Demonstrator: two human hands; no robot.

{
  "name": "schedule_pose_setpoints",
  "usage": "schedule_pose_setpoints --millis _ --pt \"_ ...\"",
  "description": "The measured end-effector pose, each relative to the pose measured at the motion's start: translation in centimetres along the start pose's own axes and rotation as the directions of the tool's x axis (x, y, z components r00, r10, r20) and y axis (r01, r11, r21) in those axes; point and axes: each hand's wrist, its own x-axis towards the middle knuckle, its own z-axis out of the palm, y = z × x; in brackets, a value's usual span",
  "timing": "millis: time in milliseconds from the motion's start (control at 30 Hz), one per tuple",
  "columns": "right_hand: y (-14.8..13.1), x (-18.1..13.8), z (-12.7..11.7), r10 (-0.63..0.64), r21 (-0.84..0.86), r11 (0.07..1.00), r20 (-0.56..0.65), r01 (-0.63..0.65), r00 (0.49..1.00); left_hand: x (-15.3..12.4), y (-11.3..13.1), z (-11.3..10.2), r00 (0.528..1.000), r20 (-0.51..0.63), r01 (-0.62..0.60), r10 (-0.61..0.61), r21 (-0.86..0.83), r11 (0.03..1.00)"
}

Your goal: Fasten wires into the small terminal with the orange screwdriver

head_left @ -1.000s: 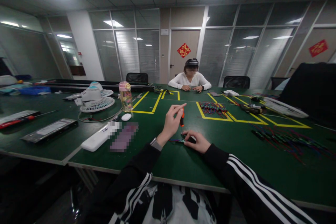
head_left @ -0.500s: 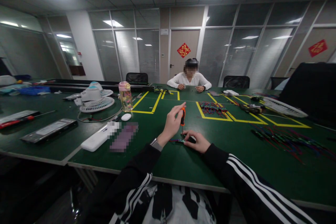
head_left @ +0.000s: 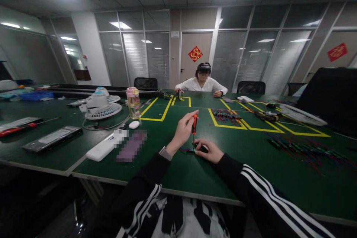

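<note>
Between the fingers of my left hand [head_left: 184,130] stands an orange and black screwdriver [head_left: 194,124], its thin shaft pointing down at a small green circuit board [head_left: 191,150]. The board lies on the green table near its front edge, with red and blue wires running off its left side. My right hand [head_left: 210,151] rests on the table with thumb and forefinger curled at the board's right end. A black part shows inside the curve of those fingers; what it is I cannot make out.
Left of my hands lie a white box-like device [head_left: 102,148], a hard drive [head_left: 52,137] and a bottle [head_left: 134,104]. Wired boards lie in a yellow-taped area [head_left: 227,116] and in a pile [head_left: 309,150] at right. A person [head_left: 203,81] sits opposite.
My hands stay in nearly the same place, the left fingers shifting slightly at the screwdriver handle. The person opposite has moved one hand outward toward the cables.
</note>
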Motion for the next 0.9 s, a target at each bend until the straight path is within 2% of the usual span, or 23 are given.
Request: schedule_pose_setpoints --millis 100,267,333,433,567,633,800,900 --pt "-0.14 -0.08 -0.12 -0.002 0.004 1.000 0.008 0.002 1.000 0.07 0.07 0.08 0.999 0.013 0.053 -0.052 -0.066 0.996" --pt "-0.10 -0.08 -0.12 0.006 0.002 1.000 0.005 -0.006 1.000 -0.16 0.45 -0.07 0.997 -0.051 -0.052 0.060 0.144 0.988" --pt "-0.02 -0.04 -0.06 0.005 0.004 1.000 0.006 -0.005 1.000 -0.21 0.47 -0.12 0.996 -0.058 -0.062 0.074 0.179 0.982" --pt "0.06 -0.01 0.01 0.012 -0.002 1.000 0.016 -0.012 1.000 -0.14 0.41 -0.08 0.998 -0.027 -0.046 0.049 0.095 0.994" --pt "-0.01 0.00 -0.02 0.018 -0.008 1.000 0.020 -0.018 1.000 -0.01 0.46 0.05 0.999 0.022 0.043 -0.041 -0.079 0.996" --pt "-0.11 -0.01 -0.06 0.019 -0.009 1.000 0.018 -0.019 1.000 -0.01 0.53 0.05 0.999 -0.006 0.032 -0.032 -0.045 0.998" --pt "-0.20 -0.03 -0.09 0.021 -0.001 1.000 0.022 -0.021 1.000 -0.10 0.47 -0.14 0.990 -0.102 -0.081 0.099 0.168 0.982" --pt "0.00 -0.02 -0.05 0.021 0.002 1.000 0.025 -0.021 0.999 -0.07 0.31 -0.12 0.994 -0.075 -0.074 0.083 0.112 0.991"
